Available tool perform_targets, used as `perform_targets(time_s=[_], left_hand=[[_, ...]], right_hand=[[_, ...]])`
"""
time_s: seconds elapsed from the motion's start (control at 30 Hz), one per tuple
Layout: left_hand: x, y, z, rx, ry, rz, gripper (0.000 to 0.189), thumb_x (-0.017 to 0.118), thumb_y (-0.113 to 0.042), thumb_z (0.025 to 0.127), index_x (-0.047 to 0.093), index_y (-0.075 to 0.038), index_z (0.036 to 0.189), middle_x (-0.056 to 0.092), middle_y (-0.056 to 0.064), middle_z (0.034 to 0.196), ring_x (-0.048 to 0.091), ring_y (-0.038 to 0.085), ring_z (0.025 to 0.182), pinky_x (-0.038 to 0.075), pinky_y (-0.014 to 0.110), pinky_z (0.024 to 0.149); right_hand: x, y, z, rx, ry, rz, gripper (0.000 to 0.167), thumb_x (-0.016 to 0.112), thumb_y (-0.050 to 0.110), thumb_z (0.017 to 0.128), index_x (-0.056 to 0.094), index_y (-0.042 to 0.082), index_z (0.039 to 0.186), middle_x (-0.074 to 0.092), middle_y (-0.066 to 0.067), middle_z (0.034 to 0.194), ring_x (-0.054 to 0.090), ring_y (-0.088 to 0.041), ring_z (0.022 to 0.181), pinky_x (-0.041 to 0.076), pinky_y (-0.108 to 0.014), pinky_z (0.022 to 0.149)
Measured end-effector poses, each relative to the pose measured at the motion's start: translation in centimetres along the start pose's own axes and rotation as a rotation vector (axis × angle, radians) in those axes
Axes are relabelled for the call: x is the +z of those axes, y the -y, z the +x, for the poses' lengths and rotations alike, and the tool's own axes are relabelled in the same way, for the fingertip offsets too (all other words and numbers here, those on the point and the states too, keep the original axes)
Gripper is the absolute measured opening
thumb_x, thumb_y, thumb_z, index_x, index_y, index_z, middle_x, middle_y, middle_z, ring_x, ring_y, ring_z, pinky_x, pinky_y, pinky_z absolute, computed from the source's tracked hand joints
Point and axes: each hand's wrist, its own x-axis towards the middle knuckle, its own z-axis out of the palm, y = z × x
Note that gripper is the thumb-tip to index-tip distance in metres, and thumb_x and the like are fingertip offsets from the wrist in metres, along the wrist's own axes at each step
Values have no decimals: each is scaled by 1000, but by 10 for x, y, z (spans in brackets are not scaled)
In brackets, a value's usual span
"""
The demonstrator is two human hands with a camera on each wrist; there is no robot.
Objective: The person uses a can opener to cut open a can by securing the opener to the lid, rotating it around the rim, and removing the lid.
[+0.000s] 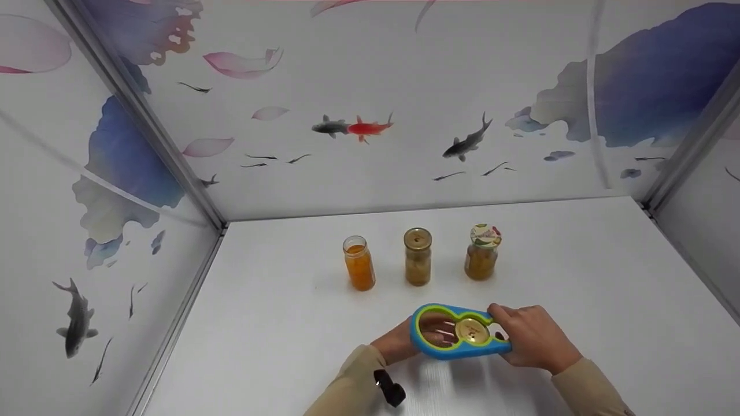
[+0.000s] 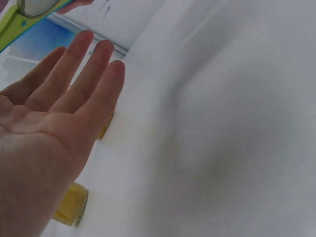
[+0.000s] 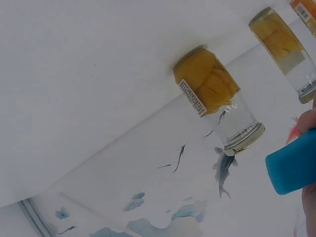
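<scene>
White walls (image 1: 404, 75) painted with fish, petals and blue washes stand from 9 o'clock round to 3 behind the white surface (image 1: 277, 323).

Two tan sleeves come in low: the left sleeve (image 1: 352, 381) from 7 o'clock, pointing towards 1, the right sleeve (image 1: 589, 387) from 5 o'clock, pointing towards 10.

The right hand (image 1: 535, 338) is at the opener's 3 o'clock end, its fingers curled round the handles, thumb along the upper edge. The left hand (image 2: 54, 128) is behind the opener's 9 o'clock end in the head view, partly hidden by it. In the left wrist view its palm shows, with the fingers straight, slightly spread and holding nothing; I cannot tell whether the hand touches the opener.

The blue and green opener (image 1: 465, 351) is held above the surface, its large loop towards 9 o'clock and its small loop towards 3.

Three jars stand upright in a row beyond the opener: the orange jar (image 1: 361, 268), open-mouthed, at its 10 o'clock; the gold-topped jar (image 1: 418, 267) at 11; the pattern-topped jar (image 1: 480, 263) just past 12.

A black strap (image 1: 390, 388) hangs at the left wrist.

A gold lid (image 1: 472, 331) sits within the small loop.
</scene>
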Motion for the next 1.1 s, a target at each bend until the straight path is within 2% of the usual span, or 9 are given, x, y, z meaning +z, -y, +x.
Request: perform_targets(time_s=[0.13,0.27,0.37,0.47,0.57,0.67,0.77,0.97,1.1], left_hand=[[7,2,-1,-36,-19,-193,44,58,-16,94,52,-4,136,58,13,130,57,25,117,45,38,98],[13,7,1,-26,-19,-330,53,60,-25,89,53,-2,135,58,12,130,55,23,118,41,40,102],[19,11,3,21,-13,-378,44,58,-23,88,60,-7,128,64,6,120,57,18,111,43,37,100],[25,13,5,82,2,-424,31,49,-16,88,67,-17,114,66,-3,106,59,10,98,45,28,90],[30,14,7,142,17,-450,37,38,-11,87,67,-23,104,66,-7,98,59,6,90,46,23,82],[32,15,8,183,36,-473,42,32,-8,86,67,-21,106,67,-6,99,60,5,90,46,22,81],[33,16,8,193,55,-508,43,31,-7,87,66,-18,110,66,-4,103,60,8,95,46,24,85],[34,16,6,153,65,-656,41,32,-9,89,64,-15,112,64,-1,109,57,11,102,44,25,90],[36,17,6,164,44,-646,46,26,-4,89,66,-15,109,65,-1,106,58,11,100,44,25,90]], right_hand=[[4,3,2,-35,-22,-2,55,88,27,61,54,12,100,71,-3,89,60,-15,57,56,-43,61],[7,5,2,-73,-39,12,55,88,27,61,54,12,100,71,-1,88,60,-13,56,56,-43,59],[10,6,3,-98,-51,26,54,88,26,61,53,12,99,71,-2,88,60,-13,56,56,-42,58],[13,7,4,-117,-69,30,52,87,24,61,53,12,98,70,-1,86,58,-11,55,55,-40,56],[16,8,5,-125,-85,30,51,86,21,61,53,12,98,70,0,86,57,-10,55,55,-38,55],[17,9,5,-123,-92,27,52,87,19,60,53,12,98,70,1,87,58,-10,57,56,-38,56],[18,10,5,-113,-89,22,54,89,19,58,53,13,99,70,1,87,60,-11,58,56,-39,58],[21,10,4,-121,-110,9,56,90,18,56,54,13,99,68,2,83,59,-11,58,56,-38,58],[24,9,3,-141,-153,-7,55,88,17,55,55,12,99,63,4,77,54,-7,55,54,-34,55]])
